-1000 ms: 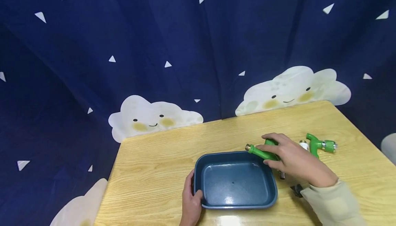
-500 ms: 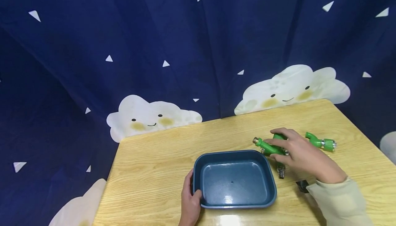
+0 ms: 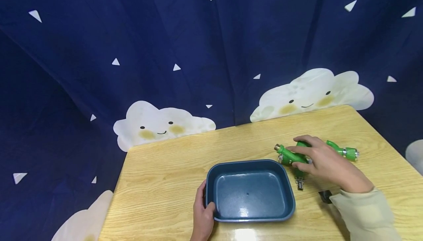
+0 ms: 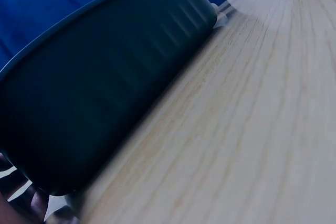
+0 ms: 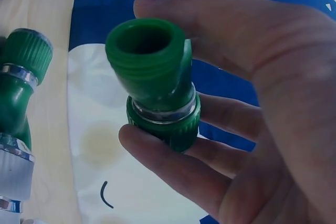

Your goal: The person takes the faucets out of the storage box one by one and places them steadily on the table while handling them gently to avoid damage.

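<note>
At its left end, my left hand (image 3: 203,213) grips a dark blue rectangular tray (image 3: 251,197), thumb over the rim and fingers along the outside wall. The tray's outer wall (image 4: 105,77) fills much of the left wrist view. Beyond the tray's far right corner, my right hand (image 3: 324,162) holds a green plastic tap (image 3: 289,156) between thumb and fingers. Its round open end (image 5: 144,43) and ribbed collar with a silver ring show in the right wrist view. Below that hand lies a second green tap (image 3: 300,182) with a metal tip, partly hidden.
A third green tap (image 3: 348,153) lies right of my right hand, partly covered by it. Another ribbed green fitting (image 5: 21,87) is at the left of the right wrist view. The wooden table (image 3: 165,182) ends at a blue cloud-print curtain (image 3: 185,32).
My right hand has moved right with the green tap, from over the tray's far right corner to beside it. The metal-tipped tap beneath shows more. My left hand stays on the tray.
</note>
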`<state>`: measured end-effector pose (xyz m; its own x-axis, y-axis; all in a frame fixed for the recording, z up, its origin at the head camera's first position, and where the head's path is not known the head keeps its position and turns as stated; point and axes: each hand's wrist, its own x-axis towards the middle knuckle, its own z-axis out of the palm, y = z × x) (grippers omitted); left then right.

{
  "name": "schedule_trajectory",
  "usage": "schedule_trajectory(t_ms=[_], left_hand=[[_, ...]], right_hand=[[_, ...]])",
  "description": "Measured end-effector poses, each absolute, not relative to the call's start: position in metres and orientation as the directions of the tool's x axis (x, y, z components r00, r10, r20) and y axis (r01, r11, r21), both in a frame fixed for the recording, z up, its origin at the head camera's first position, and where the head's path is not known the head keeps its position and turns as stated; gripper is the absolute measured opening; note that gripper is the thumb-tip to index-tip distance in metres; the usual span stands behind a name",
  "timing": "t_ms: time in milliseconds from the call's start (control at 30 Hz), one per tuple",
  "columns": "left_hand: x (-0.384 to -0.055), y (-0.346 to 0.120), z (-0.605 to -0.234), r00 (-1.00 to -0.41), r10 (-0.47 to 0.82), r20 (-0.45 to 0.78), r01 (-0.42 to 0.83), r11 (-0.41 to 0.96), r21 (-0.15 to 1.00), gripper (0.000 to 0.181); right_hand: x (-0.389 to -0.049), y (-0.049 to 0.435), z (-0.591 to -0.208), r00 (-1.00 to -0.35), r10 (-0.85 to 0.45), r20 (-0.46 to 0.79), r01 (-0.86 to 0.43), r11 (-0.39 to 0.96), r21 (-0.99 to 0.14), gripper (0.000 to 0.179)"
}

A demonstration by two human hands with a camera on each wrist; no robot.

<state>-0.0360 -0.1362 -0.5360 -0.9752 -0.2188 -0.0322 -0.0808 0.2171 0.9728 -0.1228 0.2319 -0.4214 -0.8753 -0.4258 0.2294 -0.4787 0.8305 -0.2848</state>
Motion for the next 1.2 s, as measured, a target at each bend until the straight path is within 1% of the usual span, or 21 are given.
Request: schedule_trajectory(t_ms=[367,700,1033,1200], left_hand=[[-0.036,-0.136,-0.535,-0.975,-0.216,-0.043,-0.092,0.222,0.971,0.077],[-0.036,-0.135,-0.536,-0.974,-0.223,-0.039,-0.088,0.215,0.973,0.076],[-0.035,-0.136,-0.535,-0.971,-0.230,-0.069,-0.122,0.226,0.967,0.078],[-0.037,-0.137,-0.535,-0.974,-0.218,-0.056,-0.103,0.214,0.971,0.078]], right_hand=[[-0.129,0.239,-0.429,-0.893,-0.407,0.192,-0.448,0.842,-0.302,0.043],[-0.135,0.246,-0.436,-0.890,-0.403,0.214,-0.452,0.843,-0.292,0.043],[-0.142,0.240,-0.438,-0.901,-0.405,0.152,-0.433,0.847,-0.308,0.045],[-0.147,0.236,-0.441,-0.914,-0.387,0.118,-0.404,0.855,-0.326,0.046]])
